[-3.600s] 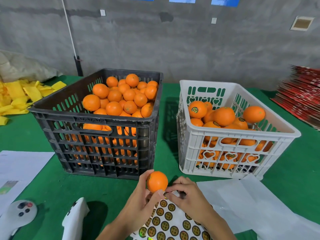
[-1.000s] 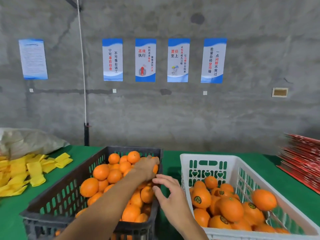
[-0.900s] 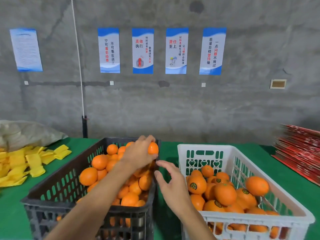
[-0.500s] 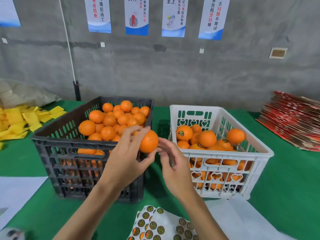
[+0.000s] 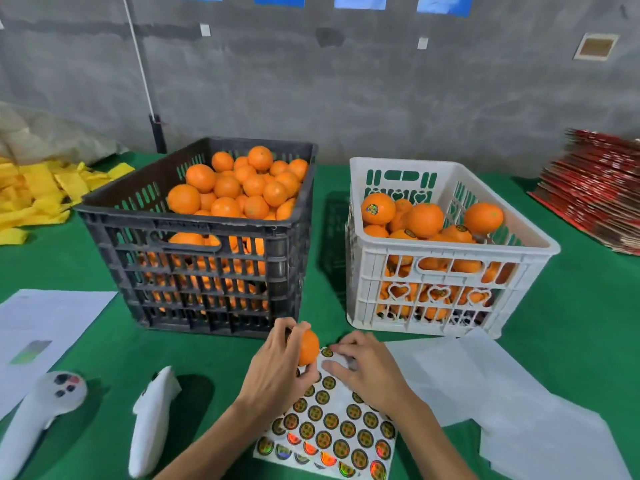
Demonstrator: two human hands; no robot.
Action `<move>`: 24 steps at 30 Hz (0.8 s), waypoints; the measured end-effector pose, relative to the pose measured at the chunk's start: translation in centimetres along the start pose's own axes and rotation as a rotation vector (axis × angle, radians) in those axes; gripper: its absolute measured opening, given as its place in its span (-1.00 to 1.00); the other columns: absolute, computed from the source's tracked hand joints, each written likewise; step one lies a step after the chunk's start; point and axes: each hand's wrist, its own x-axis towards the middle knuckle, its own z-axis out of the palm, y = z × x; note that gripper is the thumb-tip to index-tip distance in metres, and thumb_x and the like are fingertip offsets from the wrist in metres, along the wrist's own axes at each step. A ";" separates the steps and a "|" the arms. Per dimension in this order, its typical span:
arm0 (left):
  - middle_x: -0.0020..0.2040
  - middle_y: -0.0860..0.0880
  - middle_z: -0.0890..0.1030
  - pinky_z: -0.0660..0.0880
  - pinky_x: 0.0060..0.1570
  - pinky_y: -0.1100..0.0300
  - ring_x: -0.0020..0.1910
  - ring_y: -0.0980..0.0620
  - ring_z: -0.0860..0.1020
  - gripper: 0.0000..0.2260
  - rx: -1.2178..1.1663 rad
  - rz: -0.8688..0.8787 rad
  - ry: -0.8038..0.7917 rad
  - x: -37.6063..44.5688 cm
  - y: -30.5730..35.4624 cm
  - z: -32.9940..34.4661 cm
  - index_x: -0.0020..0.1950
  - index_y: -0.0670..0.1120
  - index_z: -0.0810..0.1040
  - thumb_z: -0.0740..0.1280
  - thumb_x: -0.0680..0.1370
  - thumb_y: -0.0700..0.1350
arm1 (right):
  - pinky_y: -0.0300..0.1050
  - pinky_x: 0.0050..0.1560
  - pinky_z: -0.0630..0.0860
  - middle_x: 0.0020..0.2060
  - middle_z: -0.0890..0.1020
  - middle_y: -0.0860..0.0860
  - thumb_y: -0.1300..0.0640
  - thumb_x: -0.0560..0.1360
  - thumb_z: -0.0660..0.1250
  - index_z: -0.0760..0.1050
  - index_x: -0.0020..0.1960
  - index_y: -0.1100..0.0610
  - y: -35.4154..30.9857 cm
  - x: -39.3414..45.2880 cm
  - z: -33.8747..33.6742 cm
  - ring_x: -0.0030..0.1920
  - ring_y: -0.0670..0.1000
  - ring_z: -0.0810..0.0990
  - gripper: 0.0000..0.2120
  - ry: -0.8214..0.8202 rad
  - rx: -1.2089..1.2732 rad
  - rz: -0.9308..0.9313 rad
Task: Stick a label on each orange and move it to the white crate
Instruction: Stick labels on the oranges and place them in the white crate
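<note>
The left hand [image 5: 277,367] grips an unlabelled orange [image 5: 307,347] just above the sticker sheet [image 5: 329,427]. At its 3 o'clock, the right hand [image 5: 363,367] curls its fingers on the sheet's top edge, apparently peeling a label. At 1 o'clock the white crate [image 5: 446,261] holds several labelled oranges; at 11 o'clock the black crate [image 5: 207,237] is nearly full, so most remains.

Two white controllers [image 5: 45,410] near-left; yellow strips [image 5: 38,192] far-left; red stack [image 5: 599,188] right.

Grey concrete wall [image 5: 381,91], green-covered table [image 5: 571,323], blue posters [image 5: 445,3] above
</note>
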 end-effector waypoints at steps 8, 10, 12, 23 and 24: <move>0.37 0.04 0.33 0.51 -0.09 0.35 0.23 0.06 0.46 -0.47 -0.044 -0.057 -0.073 0.1 -0.3 0.5 0.47 0.04 0.36 0.41 0.55 0.09 | -0.21 -0.13 0.46 -0.22 0.58 -0.17 -0.23 0.44 0.49 0.74 -0.13 -0.12 -0.6 1.4 0.3 -0.15 -0.15 0.56 -0.80 0.028 0.228 0.110; 0.39 0.08 0.29 0.50 0.00 0.34 0.27 0.09 0.40 -0.48 -0.047 -0.052 -0.089 0.2 -0.4 0.6 0.49 0.07 0.31 0.36 0.57 0.10 | -0.16 -0.09 0.54 -0.23 0.62 -0.13 -0.19 0.39 0.54 0.68 -0.26 -0.12 -0.7 1.8 0.3 -0.17 -0.14 0.60 -0.83 0.013 0.308 0.200; 0.40 0.13 0.29 0.48 0.04 0.34 0.27 0.10 0.37 -0.48 -0.044 -0.041 -0.097 0.2 -0.5 0.5 0.50 0.09 0.30 0.32 0.57 0.11 | -0.13 -0.06 0.56 -0.25 0.64 -0.13 -0.13 0.38 0.52 0.63 -0.31 -0.09 -0.8 2.1 0.4 -0.18 -0.15 0.61 -0.83 -0.001 0.290 0.244; 0.43 0.22 0.39 0.40 0.31 0.35 0.36 0.18 0.38 -0.45 -0.149 -0.008 -0.004 1.9 0.2 -1.1 0.55 0.10 0.36 0.33 0.56 0.12 | -0.31 -0.03 0.46 -0.09 0.49 -0.24 0.01 0.59 0.38 0.66 -0.02 -0.08 -4.8 1.5 -0.8 -0.01 -0.18 0.51 -0.92 0.393 0.154 0.057; 0.44 0.22 0.40 0.40 0.33 0.31 0.35 0.20 0.37 -0.44 -0.158 0.005 0.022 2.7 0.7 -1.9 0.56 0.11 0.36 0.35 0.55 0.10 | -0.33 -0.03 0.47 -0.06 0.49 -0.26 0.03 0.59 0.39 0.65 0.01 -0.08 -5.4 1.5 -1.6 0.00 -0.20 0.52 -0.93 0.432 0.101 -0.010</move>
